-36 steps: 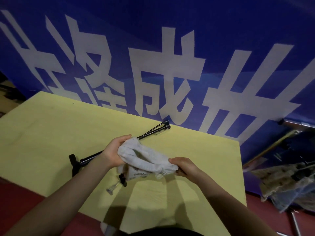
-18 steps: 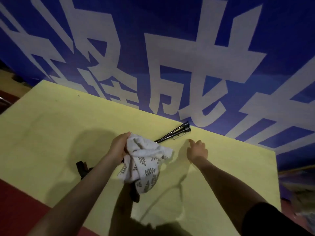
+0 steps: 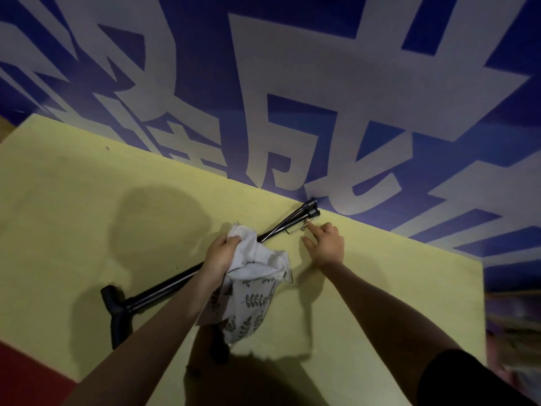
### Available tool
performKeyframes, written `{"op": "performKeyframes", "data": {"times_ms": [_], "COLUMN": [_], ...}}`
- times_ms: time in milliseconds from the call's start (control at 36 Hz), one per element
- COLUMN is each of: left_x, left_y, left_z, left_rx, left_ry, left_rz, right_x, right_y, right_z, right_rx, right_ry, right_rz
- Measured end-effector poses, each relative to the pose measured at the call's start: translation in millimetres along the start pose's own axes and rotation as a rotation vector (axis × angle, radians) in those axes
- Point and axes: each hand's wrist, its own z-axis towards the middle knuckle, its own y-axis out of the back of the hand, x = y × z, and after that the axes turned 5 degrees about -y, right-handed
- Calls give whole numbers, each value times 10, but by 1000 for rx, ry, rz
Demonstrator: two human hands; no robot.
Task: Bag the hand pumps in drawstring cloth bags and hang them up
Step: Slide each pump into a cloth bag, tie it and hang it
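Nearest the camera, a white drawstring cloth bag (image 3: 251,297) printed with dark leaf sprigs is held above the yellow table (image 3: 73,218). Its gathered top is gripped by the left hand (image 3: 221,253), whose fingers are curled tightly round the fabric, while the body of the bag hangs down beside the left forearm. A dark object is seen below the bag's lower edge, but what it is cannot be told.

Behind the bag, a black hand pump (image 3: 164,288) is laid flat on the table, running diagonally from its T-shaped handle at the near left to its far end close to the wall. The right hand (image 3: 325,244) is stretched out past the bag, fingers straight and spread apart, nothing held; its forefinger is placed at a thin wire part near the pump's far end.

Beyond the table, a blue banner (image 3: 292,83) with large white characters is seen.
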Motion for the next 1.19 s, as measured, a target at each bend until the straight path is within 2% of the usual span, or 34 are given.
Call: {"op": "performKeyframes", "data": {"times_ms": [111, 472, 694, 750, 833, 917, 1028, 1194], "left_x": [65, 258, 365, 374, 333, 268, 225, 45], "left_y": [7, 95, 117, 112, 102, 86, 47, 76], "left_z": [14, -96, -140, -150, -219, -372, -620, -1090], "left_rx": [-5, 81, 115, 133, 164, 206, 346, 473], "left_ry": [20, 20, 72, 94, 124, 113, 70, 103], "left_rz": [-21, -167, -202, -192, -156, -214, -368, -752], "right_x": [37, 306, 304, 269, 261, 436, 746, 666], "right_y": [-27, -162, -160, -146, -122, 51, 337, 394], "right_z": [25, -3, -98, -213, -462, -815, -1296, -1864], "right_rx": [-33, -162, -59, -5, 16, -16, 127, 212], "right_ry": [-13, -209, -168, -218, -281, -156, 68, 272], "right_rz": [97, 101, -8, 99, 522, 851, 1079, 941]}}
